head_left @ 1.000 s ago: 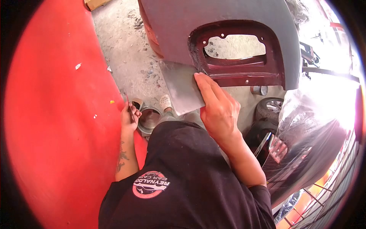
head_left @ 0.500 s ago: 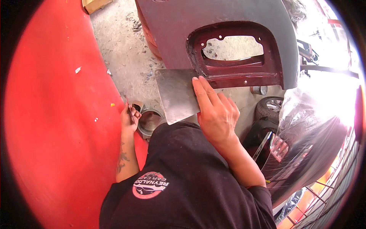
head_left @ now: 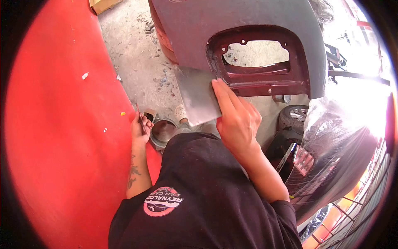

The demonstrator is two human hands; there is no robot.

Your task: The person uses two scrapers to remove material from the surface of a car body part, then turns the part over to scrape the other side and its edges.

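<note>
My right hand (head_left: 238, 114) grips a thin grey metal sheet (head_left: 198, 97) by its right edge, fingers stretched along it. The sheet's upper edge meets the lower left corner of a dark grey car panel (head_left: 248, 14), beside its dark red recess with an oval opening. Lower left, my left hand (head_left: 141, 128) is closed around a thin, dark, stick-like item (head_left: 139, 111), seen nearly edge-on. That hand is beside the red surface, near a round metal container (head_left: 163, 130).
A large red surface (head_left: 62, 124) fills the left side. On the right are a wheel (head_left: 293, 116) and a plastic-covered dark part (head_left: 327, 162). A cardboard box (head_left: 103, 5) lies at the top left, and a small can (head_left: 282, 98) stands below the panel.
The metal sheet has shifted slightly right and is tilted more, its lower edge higher. My right hand moved with it. The panel appears slightly right and lower. My left hand has barely moved.
</note>
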